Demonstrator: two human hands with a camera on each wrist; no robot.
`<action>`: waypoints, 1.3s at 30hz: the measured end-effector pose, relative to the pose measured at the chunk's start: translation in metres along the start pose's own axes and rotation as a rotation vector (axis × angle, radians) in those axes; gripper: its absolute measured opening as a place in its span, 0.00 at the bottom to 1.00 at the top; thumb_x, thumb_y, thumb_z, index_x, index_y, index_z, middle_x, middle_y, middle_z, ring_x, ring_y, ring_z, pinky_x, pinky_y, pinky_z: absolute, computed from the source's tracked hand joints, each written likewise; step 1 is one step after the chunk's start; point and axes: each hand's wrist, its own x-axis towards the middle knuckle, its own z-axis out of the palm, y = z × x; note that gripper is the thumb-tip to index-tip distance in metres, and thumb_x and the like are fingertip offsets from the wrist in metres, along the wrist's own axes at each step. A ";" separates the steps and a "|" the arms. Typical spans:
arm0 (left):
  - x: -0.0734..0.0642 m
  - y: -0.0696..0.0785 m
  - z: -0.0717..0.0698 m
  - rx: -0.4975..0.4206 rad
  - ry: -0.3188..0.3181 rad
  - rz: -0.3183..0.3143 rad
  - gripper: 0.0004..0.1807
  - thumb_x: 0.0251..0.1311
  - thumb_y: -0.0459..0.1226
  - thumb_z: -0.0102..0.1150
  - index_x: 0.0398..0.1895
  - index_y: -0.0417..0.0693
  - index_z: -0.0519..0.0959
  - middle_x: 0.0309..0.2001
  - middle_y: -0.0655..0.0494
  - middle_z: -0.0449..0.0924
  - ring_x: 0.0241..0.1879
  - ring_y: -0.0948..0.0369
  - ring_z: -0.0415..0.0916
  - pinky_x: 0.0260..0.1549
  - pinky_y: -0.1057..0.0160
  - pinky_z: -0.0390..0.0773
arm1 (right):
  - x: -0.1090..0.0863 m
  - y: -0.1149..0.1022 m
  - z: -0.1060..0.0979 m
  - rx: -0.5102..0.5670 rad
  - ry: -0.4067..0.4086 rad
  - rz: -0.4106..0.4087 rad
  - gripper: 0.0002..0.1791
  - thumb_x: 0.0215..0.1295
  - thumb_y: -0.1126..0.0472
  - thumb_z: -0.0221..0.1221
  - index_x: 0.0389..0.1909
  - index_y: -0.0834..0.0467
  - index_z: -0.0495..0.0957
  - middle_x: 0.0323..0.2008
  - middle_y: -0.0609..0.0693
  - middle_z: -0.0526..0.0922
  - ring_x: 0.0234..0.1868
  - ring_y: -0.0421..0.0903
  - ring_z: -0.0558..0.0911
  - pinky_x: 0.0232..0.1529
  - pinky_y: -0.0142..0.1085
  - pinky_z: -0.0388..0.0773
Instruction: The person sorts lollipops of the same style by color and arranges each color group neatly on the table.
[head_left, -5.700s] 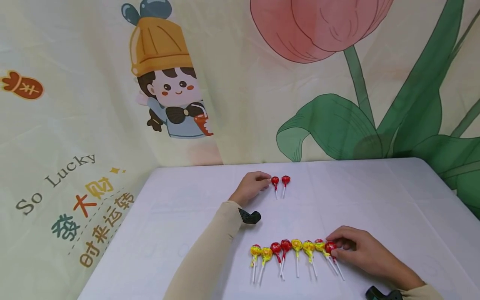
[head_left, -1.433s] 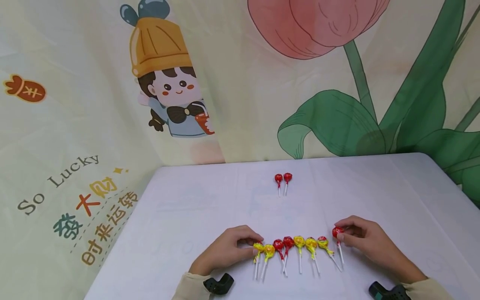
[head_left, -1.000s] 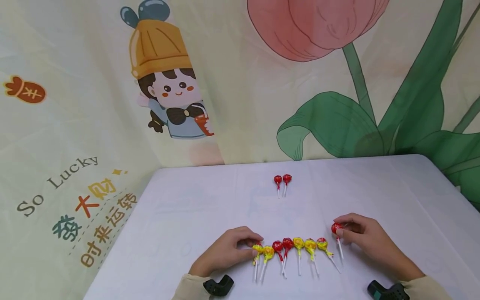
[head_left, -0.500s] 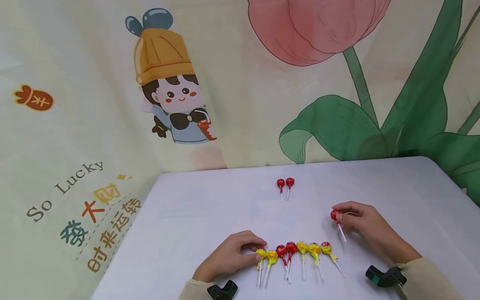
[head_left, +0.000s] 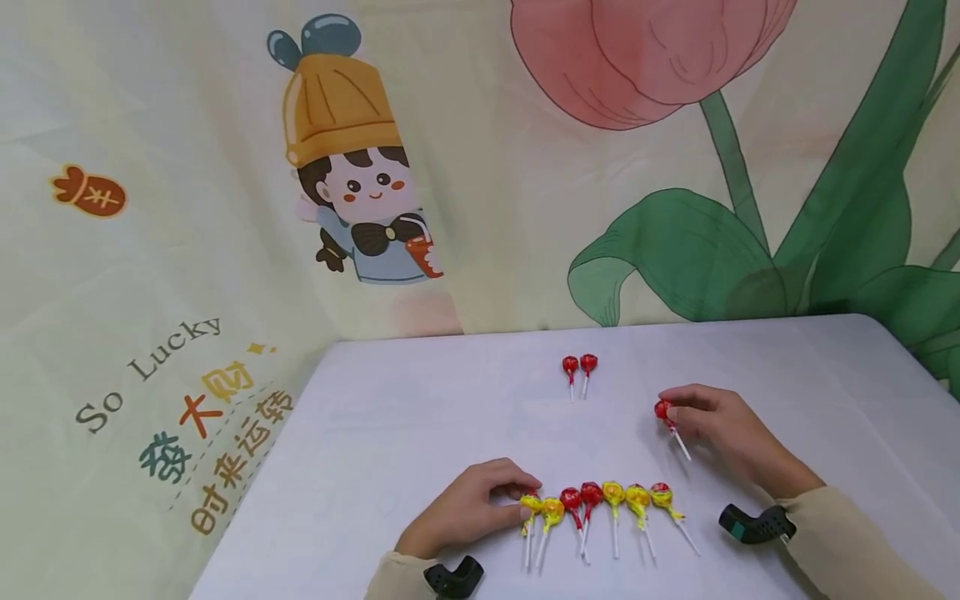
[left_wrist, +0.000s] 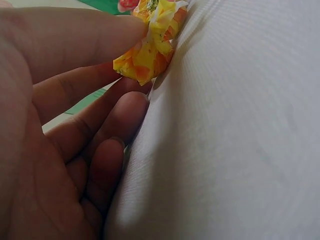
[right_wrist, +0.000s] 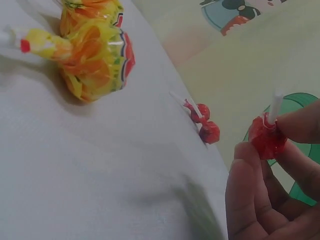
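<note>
My right hand (head_left: pixel 716 421) pinches a red-wrapped lollipop (head_left: pixel 663 410) by its head, held over the table to the right of centre, its white stick slanting down toward me. In the right wrist view that red lollipop (right_wrist: pixel 267 137) sits between thumb and fingertips. At the left end of a row of lollipops, my left hand (head_left: pixel 476 508) has thumb and fingers around the head of a yellow lollipop (head_left: pixel 531 503). The left wrist view shows the thumb against its yellow wrapper (left_wrist: pixel 150 50). Beside it lie another yellow lollipop (head_left: pixel 552 511) and two red ones (head_left: pixel 591 493).
Three more yellow lollipops (head_left: pixel 637 497) continue the row to the right, sticks toward me. Two red lollipops (head_left: pixel 588 363) lie side by side near the far edge of the white table (head_left: pixel 420 400). A printed cloth (head_left: pixel 495 250) hangs behind it.
My left hand has come back from the two far red lollipops to the row's left end and stays there. My right hand has lifted the red lollipop from the row's right end and carried it farther away.
</note>
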 end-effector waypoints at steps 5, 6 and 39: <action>0.000 -0.003 0.002 -0.014 -0.006 0.005 0.15 0.64 0.44 0.66 0.54 0.63 0.83 0.46 0.71 0.80 0.43 0.68 0.75 0.48 0.66 0.74 | 0.005 -0.003 0.000 0.010 -0.032 0.005 0.26 0.71 0.52 0.60 0.64 0.62 0.74 0.58 0.58 0.78 0.53 0.52 0.81 0.50 0.39 0.81; 0.000 -0.003 0.002 -0.009 -0.004 0.012 0.15 0.64 0.44 0.66 0.54 0.63 0.83 0.46 0.71 0.80 0.43 0.68 0.75 0.48 0.66 0.74 | 0.006 -0.004 0.000 0.006 -0.033 0.002 0.26 0.71 0.52 0.60 0.64 0.62 0.74 0.58 0.58 0.78 0.53 0.51 0.81 0.50 0.39 0.81; 0.001 -0.003 0.001 0.023 0.004 0.033 0.15 0.65 0.43 0.65 0.54 0.63 0.83 0.46 0.73 0.79 0.43 0.69 0.74 0.47 0.66 0.74 | 0.049 0.000 0.003 0.023 -0.062 0.003 0.23 0.72 0.57 0.58 0.64 0.63 0.74 0.57 0.59 0.77 0.50 0.51 0.81 0.48 0.36 0.80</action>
